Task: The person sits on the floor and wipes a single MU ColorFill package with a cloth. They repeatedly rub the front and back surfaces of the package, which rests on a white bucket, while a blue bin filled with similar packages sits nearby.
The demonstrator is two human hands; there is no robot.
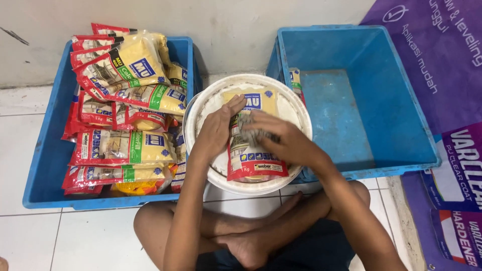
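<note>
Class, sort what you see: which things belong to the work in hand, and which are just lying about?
In use:
left hand
right hand
grey cloth
packet
white bucket

Lying about:
left crate of packets
right blue crate
purple banner

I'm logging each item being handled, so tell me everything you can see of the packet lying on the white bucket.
The packet is a flat plastic pouch, yellow at its far end and red at the near end, with printed panels. It lies flat across the white bucket, lengthwise away from the person. The left hand presses its left edge; the right hand holds a grey cloth against its middle. Its surface looks dusty.
</note>
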